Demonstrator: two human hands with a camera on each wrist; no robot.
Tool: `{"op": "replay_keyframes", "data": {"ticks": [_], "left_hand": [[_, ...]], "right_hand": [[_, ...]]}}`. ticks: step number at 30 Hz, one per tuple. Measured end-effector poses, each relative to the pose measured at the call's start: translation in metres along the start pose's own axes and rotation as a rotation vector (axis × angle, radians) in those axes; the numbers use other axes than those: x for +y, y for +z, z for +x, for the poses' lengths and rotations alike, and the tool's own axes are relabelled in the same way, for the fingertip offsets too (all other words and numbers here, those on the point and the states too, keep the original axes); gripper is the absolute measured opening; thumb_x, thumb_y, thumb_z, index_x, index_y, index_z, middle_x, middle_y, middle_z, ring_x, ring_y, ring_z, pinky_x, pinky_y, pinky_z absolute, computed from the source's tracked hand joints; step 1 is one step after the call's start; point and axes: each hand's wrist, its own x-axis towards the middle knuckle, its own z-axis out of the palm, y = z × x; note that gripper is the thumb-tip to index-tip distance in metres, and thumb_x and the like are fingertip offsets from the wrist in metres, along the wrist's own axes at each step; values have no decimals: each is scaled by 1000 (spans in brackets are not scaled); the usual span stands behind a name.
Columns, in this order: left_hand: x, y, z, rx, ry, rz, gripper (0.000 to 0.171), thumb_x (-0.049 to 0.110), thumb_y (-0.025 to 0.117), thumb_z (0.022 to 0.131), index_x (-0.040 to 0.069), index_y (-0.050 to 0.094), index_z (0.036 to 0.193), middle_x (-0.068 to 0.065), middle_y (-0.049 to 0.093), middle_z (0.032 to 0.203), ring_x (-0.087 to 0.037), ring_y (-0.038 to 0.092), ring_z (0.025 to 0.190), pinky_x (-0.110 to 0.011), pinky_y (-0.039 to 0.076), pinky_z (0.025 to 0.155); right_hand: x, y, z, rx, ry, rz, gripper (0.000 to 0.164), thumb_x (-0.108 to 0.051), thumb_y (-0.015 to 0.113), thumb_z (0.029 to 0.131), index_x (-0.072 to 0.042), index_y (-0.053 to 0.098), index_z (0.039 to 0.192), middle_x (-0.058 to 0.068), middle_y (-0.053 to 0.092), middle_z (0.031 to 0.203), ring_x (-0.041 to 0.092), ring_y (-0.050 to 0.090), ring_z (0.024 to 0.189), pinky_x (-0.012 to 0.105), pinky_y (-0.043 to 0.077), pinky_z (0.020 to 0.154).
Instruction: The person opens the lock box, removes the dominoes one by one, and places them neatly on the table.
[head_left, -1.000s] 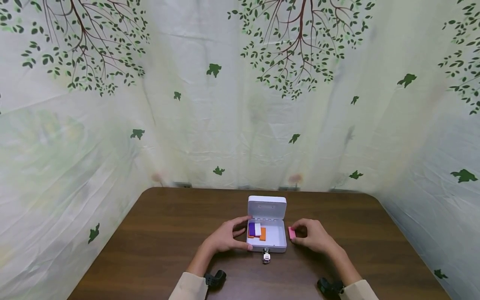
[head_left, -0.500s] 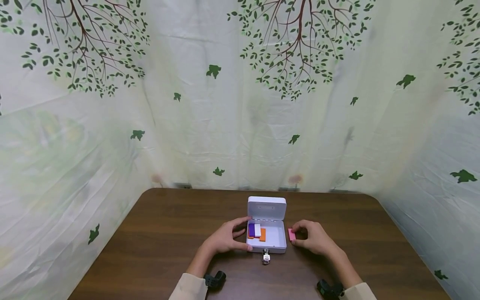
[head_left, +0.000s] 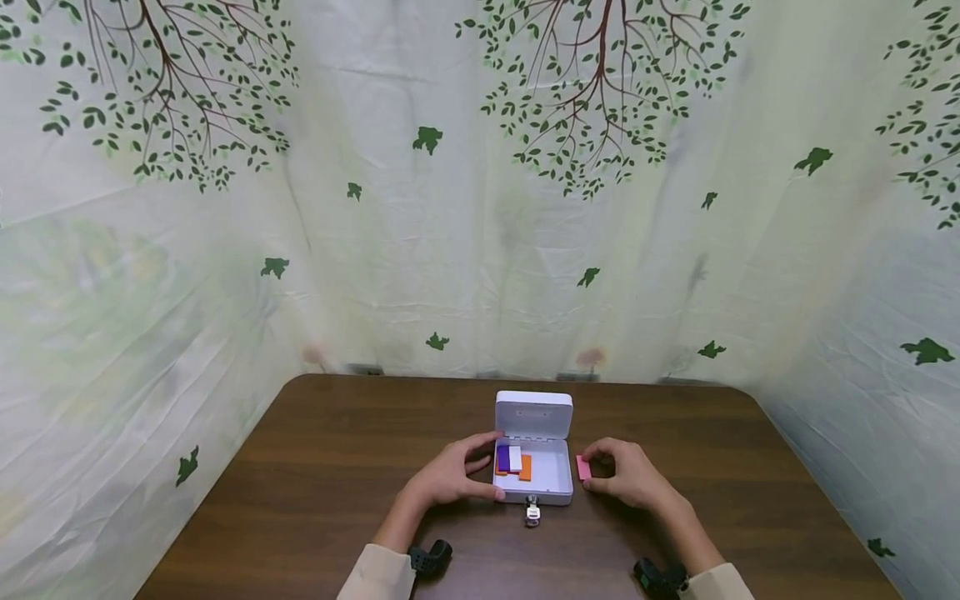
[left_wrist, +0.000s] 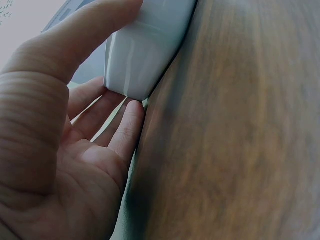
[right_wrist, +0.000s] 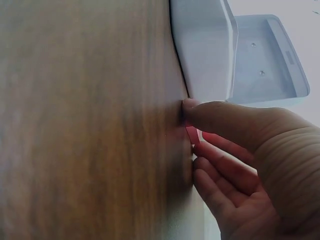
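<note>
A white box stands on the table with its lid raised at the back. My left hand grips its left side, thumb at the front corner and fingers at the rear one. Inside, toward the left, lie small flat blocks: a purple one, a white one and an orange one, with more orange showing beneath the purple. Just right of the box, my right hand pinches a small pink flat block between thumb and fingers, low at the tabletop. The fingers partly cover this block in the right wrist view.
A metal latch hangs from the box's front. The brown wooden table extends to both sides. A pale curtain printed with branches and leaves hangs behind it. Dark bands with cameras are on both wrists.
</note>
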Motion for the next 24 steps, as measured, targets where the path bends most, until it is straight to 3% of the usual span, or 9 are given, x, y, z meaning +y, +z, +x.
{"op": "replay_keyframes", "data": {"ticks": [10, 18, 24], "left_hand": [[1, 0, -1, 2, -4, 1, 95, 29, 92, 79, 18, 41, 158, -6, 38, 164, -29, 39, 151, -36, 46, 116], [1, -1, -1, 2, -6, 2, 94, 29, 92, 79, 19, 41, 157, -5, 38, 164, -29, 38, 152, -37, 45, 116], [1, -1, -2, 0, 4, -2, 94, 29, 92, 79, 17, 41, 158, -7, 37, 164, -30, 39, 152, -37, 45, 117]], "right_hand": [[6, -2, 1, -7, -58, 24, 38, -26, 89, 81, -11, 73, 112, -1, 74, 107, 18, 69, 98, 35, 60, 88], [-3, -5, 1, 32, -55, 65, 35, -24, 86, 85, -10, 73, 114, 5, 76, 112, 29, 72, 109, 50, 60, 96], [-11, -5, 3, 76, -26, 88, 29, -23, 84, 87, -12, 74, 113, 4, 76, 111, 28, 73, 107, 49, 61, 94]]}}
